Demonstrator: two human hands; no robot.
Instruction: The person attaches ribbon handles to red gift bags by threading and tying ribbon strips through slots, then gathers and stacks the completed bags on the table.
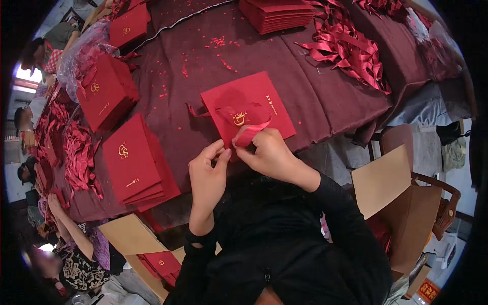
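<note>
A red bag [277,114] with gold lettering lies flat on the dark red cloth, right in front of me. My right hand [267,155] is closed on a shiny red ribbon [250,133] that loops over the bag's gold emblem. Close beside it, at the bag's near edge, my left hand [209,168] has thumb and forefinger brought together. Whatever lies between those fingertips is too small to make out. To the left sits a stack of similar red bags [129,157].
Loose red ribbons [351,48] and a bag stack [277,15] lie at the far side. More stacks [104,91] and ribbons [79,157] are at left. Open cardboard boxes [406,223] [127,236] flank me. A co-worker's arm [71,229] reaches in at lower left.
</note>
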